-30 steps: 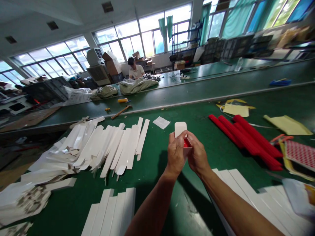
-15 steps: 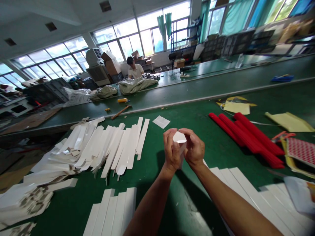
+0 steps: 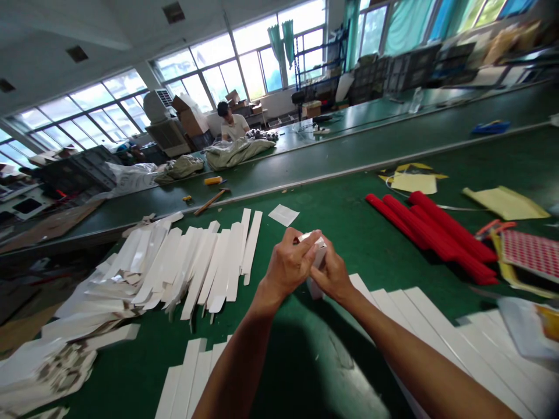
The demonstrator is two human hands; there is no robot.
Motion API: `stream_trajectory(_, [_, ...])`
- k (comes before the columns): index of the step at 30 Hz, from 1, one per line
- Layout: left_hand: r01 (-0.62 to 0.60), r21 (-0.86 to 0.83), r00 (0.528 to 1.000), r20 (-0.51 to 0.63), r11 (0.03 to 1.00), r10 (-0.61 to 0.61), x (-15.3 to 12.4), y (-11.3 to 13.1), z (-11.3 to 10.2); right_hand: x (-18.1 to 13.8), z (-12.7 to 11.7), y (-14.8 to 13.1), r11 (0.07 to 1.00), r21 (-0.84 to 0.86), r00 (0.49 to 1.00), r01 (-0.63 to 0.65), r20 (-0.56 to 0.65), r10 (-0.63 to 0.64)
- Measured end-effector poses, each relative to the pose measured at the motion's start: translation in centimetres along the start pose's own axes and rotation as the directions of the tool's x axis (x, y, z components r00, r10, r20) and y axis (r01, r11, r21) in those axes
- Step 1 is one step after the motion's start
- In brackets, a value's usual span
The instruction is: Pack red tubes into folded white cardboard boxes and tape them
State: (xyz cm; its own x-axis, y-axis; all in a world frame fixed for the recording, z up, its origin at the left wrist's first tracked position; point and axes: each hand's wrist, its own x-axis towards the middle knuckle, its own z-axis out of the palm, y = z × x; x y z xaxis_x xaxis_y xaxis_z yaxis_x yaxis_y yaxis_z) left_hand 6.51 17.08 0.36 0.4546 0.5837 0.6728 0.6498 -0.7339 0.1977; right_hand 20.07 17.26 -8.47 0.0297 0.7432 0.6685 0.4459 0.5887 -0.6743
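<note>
Head view: the long white box [image 3: 320,256] points down; left fingers [image 3: 308,243] press its top, right fingers [image 3: 323,280] pinch its side.

A hammer [image 3: 210,202] lies near an orange cylinder [image 3: 212,181], and a person [image 3: 234,126] is behind a crumpled sack [image 3: 238,153].
</note>
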Motion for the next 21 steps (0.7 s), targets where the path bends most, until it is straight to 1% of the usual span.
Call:
stream_trajectory(2, [-0.027,0.028,0.998,0.055,0.999,0.025,0.5,0.2,-0.5,0.2,-0.3,0.1,1.0,-0.002,0.999,0.031,0.021,-0.031])
stream_trajectory(4, [-0.108,0.038,0.991,0.09,0.993,0.104,0.8,0.3,-0.8,0.4,-0.5,0.2,0.998,0.013,0.998,0.053,0.045,-0.054])
stream_trajectory(6, [-0.201,0.041,0.972,0.135,0.979,0.194,1.0,0.3,-0.9,0.6,-0.8,0.2,0.997,0.058,0.995,0.057,0.077,-0.061])
stream_trajectory(7, [-0.231,0.05,0.962,0.159,0.972,0.221,1.0,0.3,-0.9,0.7,-0.9,0.1,0.995,0.087,0.994,0.051,0.092,-0.059])
stream_trajectory(11, [-0.266,0.141,0.95,0.206,0.954,0.235,0.8,0.4,-0.5,0.9,-1.3,-0.1,0.985,0.171,0.99,0.013,0.138,-0.037])
stream_trajectory(15, [-0.332,0.227,0.929,0.246,0.916,0.276,0.7,0.7,-0.1,1.0,-1.8,0.5,0.975,0.218,0.981,-0.031,0.195,-0.012])
stream_trajectory(17, [-0.343,0.267,0.925,0.262,0.9,0.275,0.7,0.8,0.1,1.3,-2.2,0.7,0.968,0.247,0.972,-0.051,0.233,-0.008])
stream_trajectory(19, [-0.35,0.295,0.925,0.255,0.889,0.28,0.6,0.9,0.4,1.8,-2.7,0.7,0.964,0.259,0.962,-0.058,0.272,-0.015])
stream_trajectory(21, [-0.361,0.3,0.927,0.218,0.883,0.305,0.5,0.9,0.7,2.0,-3.5,0.6,0.968,0.248,0.945,-0.028,0.323,-0.056])
